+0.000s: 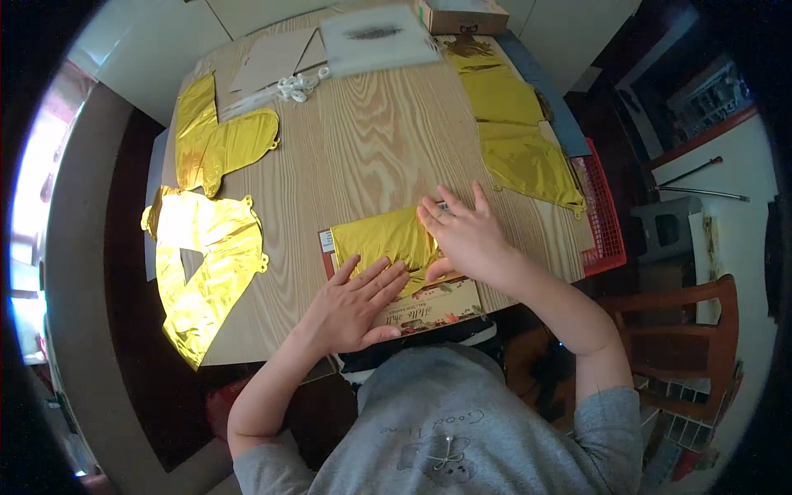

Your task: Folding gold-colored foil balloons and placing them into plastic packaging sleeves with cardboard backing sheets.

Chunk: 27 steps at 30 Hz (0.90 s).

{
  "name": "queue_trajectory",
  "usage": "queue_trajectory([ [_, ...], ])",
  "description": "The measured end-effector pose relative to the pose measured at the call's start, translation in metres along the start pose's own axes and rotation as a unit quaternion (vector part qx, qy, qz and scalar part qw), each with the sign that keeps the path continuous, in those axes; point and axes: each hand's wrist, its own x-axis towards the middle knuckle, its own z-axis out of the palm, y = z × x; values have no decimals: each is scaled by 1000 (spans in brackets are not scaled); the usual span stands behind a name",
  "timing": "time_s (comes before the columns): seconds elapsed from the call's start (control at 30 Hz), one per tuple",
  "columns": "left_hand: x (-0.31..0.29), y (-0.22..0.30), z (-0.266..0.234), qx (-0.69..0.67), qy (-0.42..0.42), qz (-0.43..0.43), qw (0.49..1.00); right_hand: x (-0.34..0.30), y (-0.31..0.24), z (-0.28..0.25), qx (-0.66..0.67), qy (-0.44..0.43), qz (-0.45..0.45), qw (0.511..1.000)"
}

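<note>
A folded gold foil balloon (375,239) lies on a printed card (450,302) at the table's near edge. The card is cream with a floral border, and its reddish-brown edge with a white label shows at the left. My left hand (351,307) rests flat across the foil's lower left part and the card, fingers spread. Over the right end of the foil, my right hand (470,238) is laid with its fingers stretched out and the thumb pointing left. Neither hand grips anything. My palms hide part of the foil and the card.
Flat gold foil balloons lie at the far left (227,140), near left (223,239) and right (516,124) of the wood-grain table (363,132). White ribbon (299,86), a clear plastic bag (375,41) and a cardboard box (466,15) sit at the back. A red basket (606,210) stands beside the right edge.
</note>
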Motion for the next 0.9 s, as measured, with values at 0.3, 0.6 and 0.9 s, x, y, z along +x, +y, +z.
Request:
queue_trajectory([
  [0.3, -27, 1, -14, -68, 11, -45, 997, 0, 4, 1, 12, 2, -4, 1000],
  [0.6, 42, -60, -13, 14, 120, -42, 992, 4, 1, -3, 7, -5, -11, 1000],
  [0.9, 45, -49, 8, 61, 93, -110, 988, -1, 5, 3, 20, 12, -9, 1000],
])
